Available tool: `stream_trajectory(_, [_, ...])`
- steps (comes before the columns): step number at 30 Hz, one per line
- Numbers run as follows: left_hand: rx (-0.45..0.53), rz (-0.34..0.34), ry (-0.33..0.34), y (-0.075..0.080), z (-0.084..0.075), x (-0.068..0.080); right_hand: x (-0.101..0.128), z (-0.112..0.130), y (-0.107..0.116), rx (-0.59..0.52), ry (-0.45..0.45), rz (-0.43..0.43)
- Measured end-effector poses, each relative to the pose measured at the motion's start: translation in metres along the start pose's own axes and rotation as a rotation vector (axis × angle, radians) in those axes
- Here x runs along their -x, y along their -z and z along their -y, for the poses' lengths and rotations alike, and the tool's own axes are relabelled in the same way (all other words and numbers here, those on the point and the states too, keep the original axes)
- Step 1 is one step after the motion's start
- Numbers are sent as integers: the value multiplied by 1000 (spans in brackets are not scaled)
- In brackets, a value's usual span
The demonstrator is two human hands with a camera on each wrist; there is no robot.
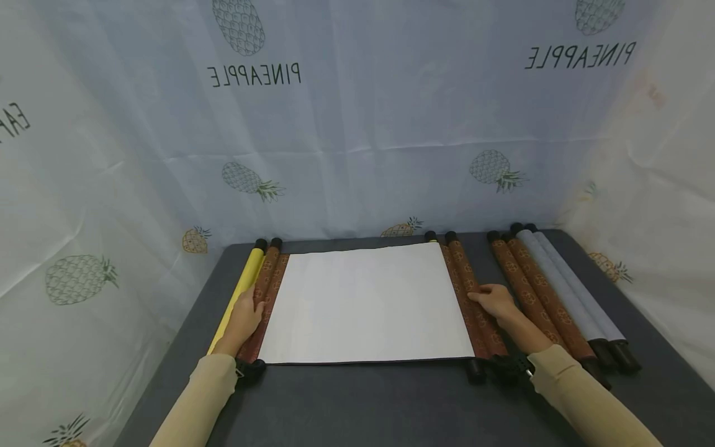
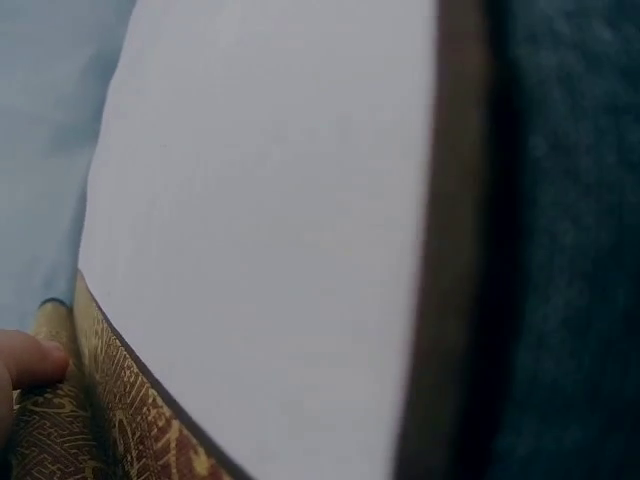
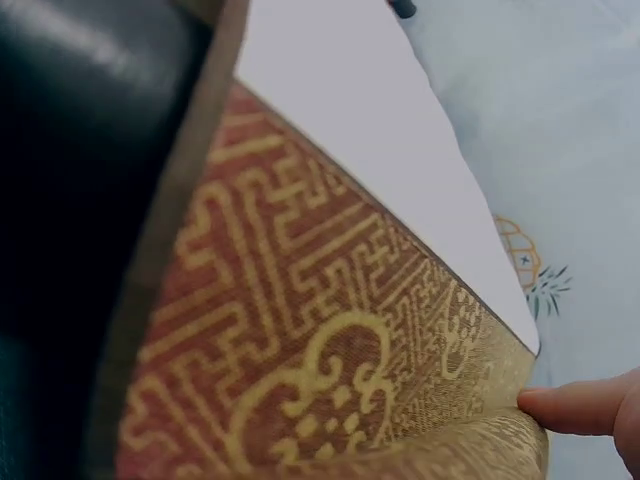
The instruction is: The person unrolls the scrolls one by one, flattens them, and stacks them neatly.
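A hanging scroll [image 1: 365, 304] lies partly unrolled on the dark table, its blank white sheet facing up between brown-and-gold patterned ends. My left hand [image 1: 242, 320] grips the rolled left end, its thumb [image 2: 35, 358] lying on the patterned roll in the left wrist view. At the other side my right hand [image 1: 496, 301] holds the rolled right end. In the right wrist view a fingertip [image 3: 540, 402] touches the patterned cloth [image 3: 300, 330] where it curves into the roll. The fingers beneath both rolls are hidden.
Left of the scroll lies a yellow roll [image 1: 234, 301] with a black cap. On the right are brown patterned rolls [image 1: 527, 298] and grey rolls [image 1: 575, 285] with black ends. A pineapple-print curtain [image 1: 357, 118] hangs around the dark table [image 1: 346, 403].
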State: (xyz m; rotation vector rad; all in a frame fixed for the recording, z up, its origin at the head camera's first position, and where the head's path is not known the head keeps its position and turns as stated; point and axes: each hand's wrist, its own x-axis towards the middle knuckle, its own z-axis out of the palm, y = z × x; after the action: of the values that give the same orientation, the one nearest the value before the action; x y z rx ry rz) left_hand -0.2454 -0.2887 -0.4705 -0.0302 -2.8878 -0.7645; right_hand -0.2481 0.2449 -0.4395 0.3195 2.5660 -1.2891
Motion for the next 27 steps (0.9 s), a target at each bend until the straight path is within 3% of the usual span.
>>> stream_trajectory(7, [-22,27,27,2,-1,-3,5,-3,7,2,6,-61])
stream_trajectory(13, [-11,55,56,6,-3,-3,9,-7,9,-59,24,-59])
stream_trajectory(20, [13,3,24,10,-10,0,15,-14,19,-119,63,-8])
stream_trajectory(27, [83,-64,-48,8,-33,2,22,-16,45,-146,101,11])
